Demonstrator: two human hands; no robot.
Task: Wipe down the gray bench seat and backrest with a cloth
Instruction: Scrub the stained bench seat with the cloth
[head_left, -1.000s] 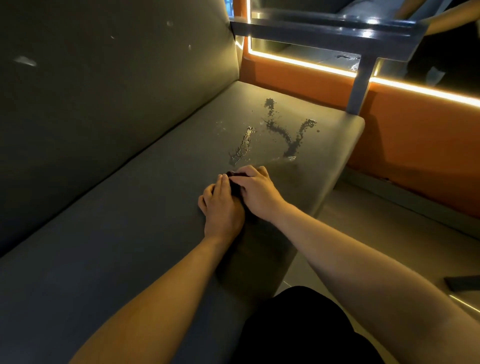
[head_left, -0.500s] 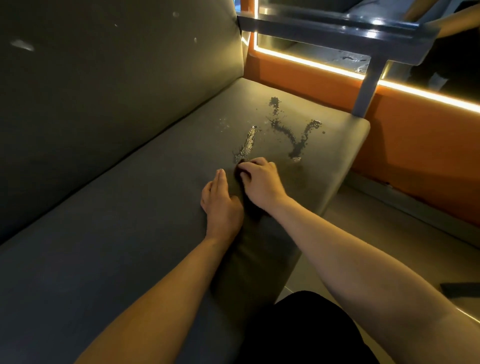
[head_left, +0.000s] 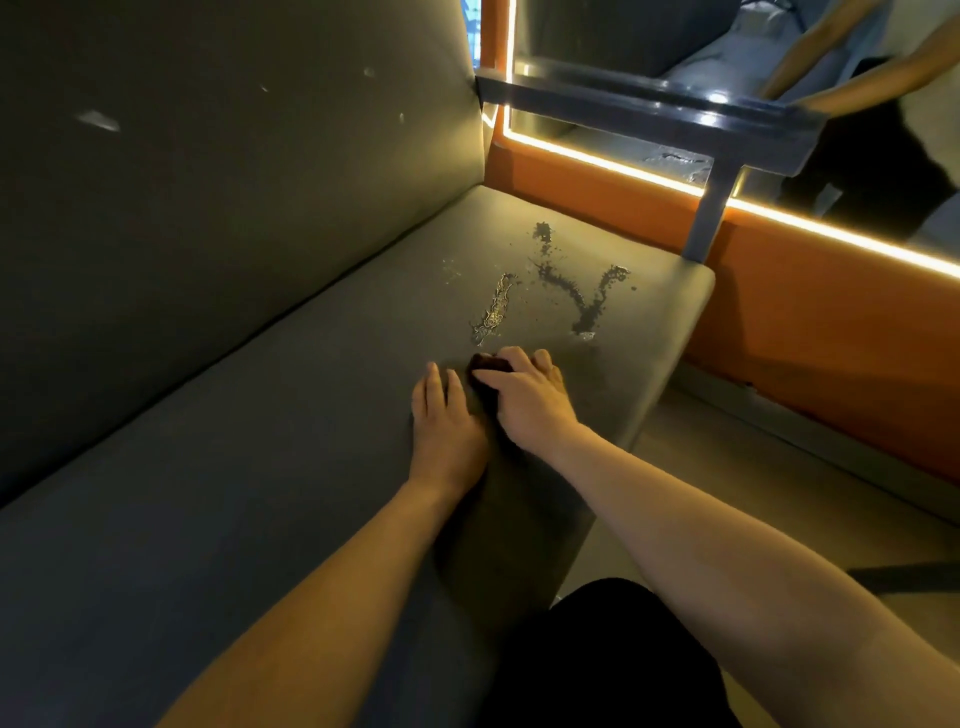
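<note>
The gray bench seat (head_left: 249, 499) runs from lower left to the far right end, with its backrest (head_left: 218, 171) rising on the left. Wet, dark streaks of spilled liquid (head_left: 576, 296) lie near the seat's far end. My right hand (head_left: 530, 397) grips a small dark cloth (head_left: 485, 362) and holds it against the seat just in front of the streaks; most of the cloth is hidden under the fingers. My left hand (head_left: 447, 415) rests flat on the seat beside it, fingers straight.
A gray metal armrest (head_left: 670, 111) on a post stands at the bench's far end. Behind it is an orange wall (head_left: 810, 312) with a lit strip and a mirror. Floor (head_left: 753, 483) lies to the right of the seat. My dark-clothed knee (head_left: 597, 660) is at the bottom.
My right hand has slid the cloth forward along the seat toward the streaks and away from my left hand, which stayed flat on the seat. The camera view shifted slightly.
</note>
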